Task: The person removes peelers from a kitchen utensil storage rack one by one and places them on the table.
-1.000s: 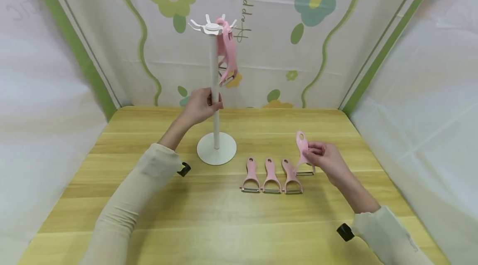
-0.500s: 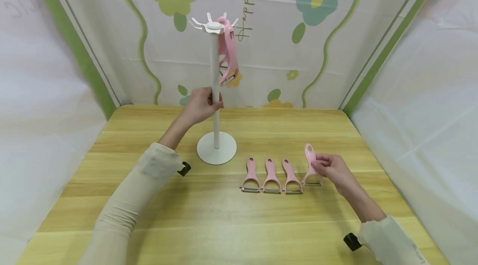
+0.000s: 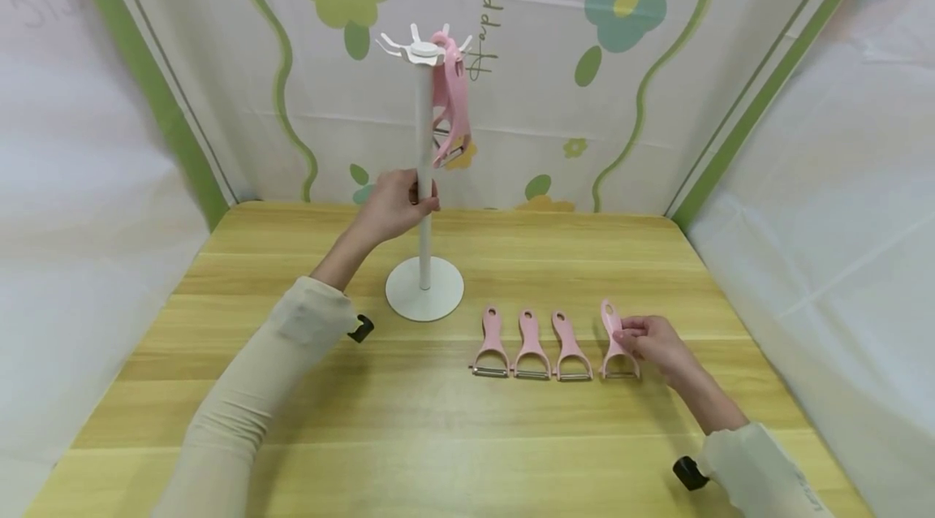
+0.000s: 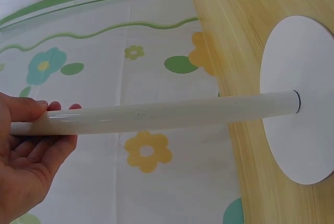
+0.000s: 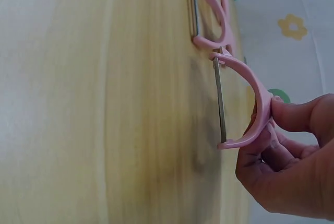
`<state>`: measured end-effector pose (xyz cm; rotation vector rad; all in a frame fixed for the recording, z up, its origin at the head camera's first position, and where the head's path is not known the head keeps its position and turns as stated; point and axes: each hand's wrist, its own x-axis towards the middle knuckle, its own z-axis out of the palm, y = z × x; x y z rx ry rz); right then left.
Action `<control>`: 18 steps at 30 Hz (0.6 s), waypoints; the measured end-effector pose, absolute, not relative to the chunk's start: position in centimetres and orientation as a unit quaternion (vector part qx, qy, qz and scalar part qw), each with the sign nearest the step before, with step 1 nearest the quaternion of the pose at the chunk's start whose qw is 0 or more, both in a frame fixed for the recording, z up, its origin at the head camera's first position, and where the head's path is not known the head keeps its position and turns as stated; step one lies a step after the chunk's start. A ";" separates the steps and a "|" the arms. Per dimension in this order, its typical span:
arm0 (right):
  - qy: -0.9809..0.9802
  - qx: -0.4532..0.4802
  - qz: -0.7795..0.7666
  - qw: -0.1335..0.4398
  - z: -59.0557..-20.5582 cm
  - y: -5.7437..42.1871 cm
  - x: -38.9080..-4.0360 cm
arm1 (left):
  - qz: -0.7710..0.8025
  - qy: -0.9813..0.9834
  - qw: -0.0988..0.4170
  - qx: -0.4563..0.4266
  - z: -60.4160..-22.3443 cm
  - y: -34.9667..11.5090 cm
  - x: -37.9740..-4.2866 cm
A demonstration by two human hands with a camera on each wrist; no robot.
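Observation:
My left hand (image 3: 394,205) grips the white pole of a hook stand (image 3: 424,128) partway up, fingers and thumb round it; the left wrist view shows the pole (image 4: 156,115) running to its round base. Pink peelers (image 3: 454,104) hang from hooks on the stand's right side, overlapping each other. With thumb and fingers my right hand (image 3: 657,346) pinches a pink Y-shaped peeler (image 3: 612,331) by its handle, blade end down, close over the table. Left of it, three like peelers (image 3: 529,343) lie side by side in a row, handles pointing away from me.
Wooden table (image 3: 409,437) under everything, its far edge against a flower-printed cloth backdrop (image 3: 526,112). White cloth walls (image 3: 825,209) stand at both sides. The stand's other hooks (image 3: 394,47) fan out at the top left, bearing nothing.
My right hand has moved the peeler right and toward me, from overlapping the row's right end to a spot beside it, lower over the table. The left hand stays on the pole.

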<state>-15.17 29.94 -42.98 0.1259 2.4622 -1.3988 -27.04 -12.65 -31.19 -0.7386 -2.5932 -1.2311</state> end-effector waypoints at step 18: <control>0.921 0.039 -0.373 0.104 -45.0 29.5 -15.5 | -0.417 -0.870 0.088 -0.250 -31.2 -12.6 -26.8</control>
